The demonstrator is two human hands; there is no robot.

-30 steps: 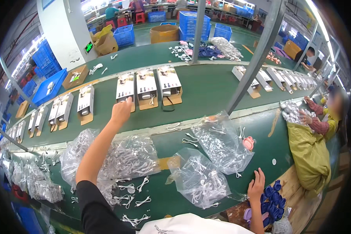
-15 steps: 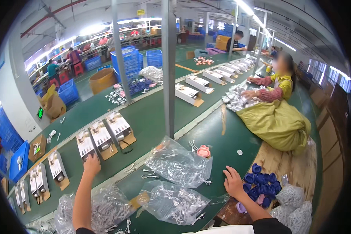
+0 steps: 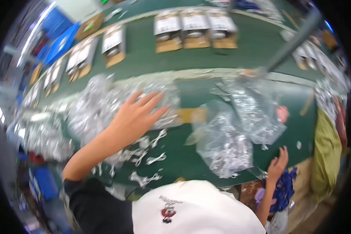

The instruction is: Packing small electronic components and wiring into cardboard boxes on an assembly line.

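My left hand (image 3: 135,117) is over a clear plastic bag (image 3: 91,103) on the green work surface. Its fingers are spread and nothing shows in them. Just below it lie loose white coiled cables (image 3: 156,158). Off to the right, my right hand (image 3: 276,168) holds nothing I can see, its fingers apart. It hovers close to a pile of dark blue pieces (image 3: 282,193). Between the hands sits a clear bag of white cables (image 3: 226,150), overlapped by another clear bag (image 3: 249,111).
Beyond a pale ledge, open white boxes (image 3: 195,25) with brown flaps stand on a green belt (image 3: 138,43). A grey post (image 3: 294,43) rises at the right. A pink piece (image 3: 282,114) lies beside the bags. A yellow-green sack (image 3: 325,152) is at far right.
My left hand has come back from the open box on the belt to the clear bag. My view has swung down and left. The right hand stays near the blue pile.
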